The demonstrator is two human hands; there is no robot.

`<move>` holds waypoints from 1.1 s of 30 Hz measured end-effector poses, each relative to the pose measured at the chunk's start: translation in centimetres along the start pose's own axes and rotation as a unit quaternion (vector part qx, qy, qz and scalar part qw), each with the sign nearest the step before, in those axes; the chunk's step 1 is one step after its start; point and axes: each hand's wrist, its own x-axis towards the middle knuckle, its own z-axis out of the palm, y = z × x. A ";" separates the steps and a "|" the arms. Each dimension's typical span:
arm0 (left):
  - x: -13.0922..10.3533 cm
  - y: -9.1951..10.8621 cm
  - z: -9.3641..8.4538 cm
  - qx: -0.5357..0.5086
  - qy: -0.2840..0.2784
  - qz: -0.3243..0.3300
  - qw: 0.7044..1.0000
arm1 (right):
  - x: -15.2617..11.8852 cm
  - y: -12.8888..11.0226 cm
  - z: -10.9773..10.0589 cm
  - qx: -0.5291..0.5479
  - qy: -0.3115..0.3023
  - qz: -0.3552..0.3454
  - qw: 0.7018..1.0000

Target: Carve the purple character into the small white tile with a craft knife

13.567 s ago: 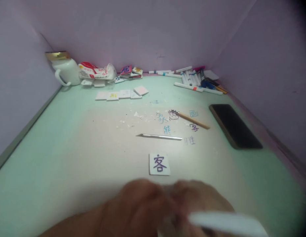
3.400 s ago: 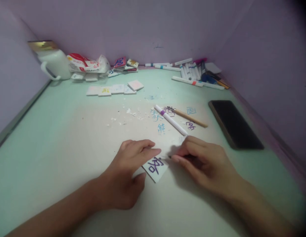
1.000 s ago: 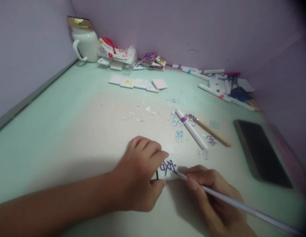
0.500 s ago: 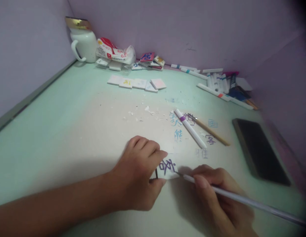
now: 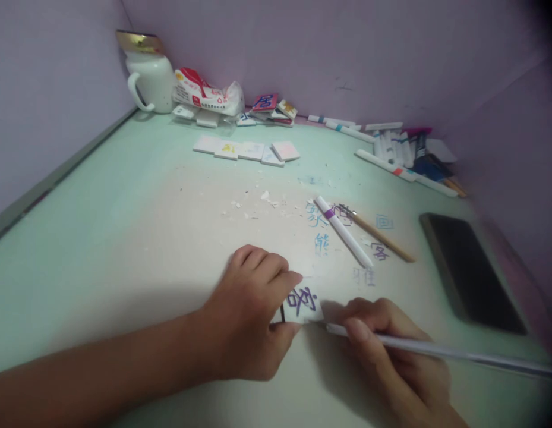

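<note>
My left hand [image 5: 249, 315] pinches a small white tile [image 5: 318, 310] between thumb and fingers, with a dark line across it by the fingertips. A purple character is drawn on the tile, and part of the tile is hidden under the hand. In my right hand [image 5: 387, 356] I grip a long, slim, silver-white pen-like tool [image 5: 418, 346], held like a pencil. Its tip is close to the tile's lower right corner; I cannot tell whether they touch. Just beyond the tile lie a white marker [image 5: 344, 232] with a purple band and a wooden-handled tool [image 5: 382, 236].
A dark phone [image 5: 472, 273] lies at the right. White scraps [image 5: 264, 195] and drawn characters mark the table [image 5: 169, 238]. Farther back are several pale tiles [image 5: 251, 150], a white mug [image 5: 151, 83], a plastic packet [image 5: 208, 95], coloured tiles [image 5: 264, 102] and several markers [image 5: 385, 169].
The tool's tip has drawn back from the purple character to the tile's lower right corner, and its shaft has tilted flatter. My left hand and the tile have stayed put.
</note>
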 end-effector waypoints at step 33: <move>0.0 0.1 -0.1 0.002 -0.007 -0.006 1.000 | -0.1 0.0 0.6 0.016 0.079 0.022 0.997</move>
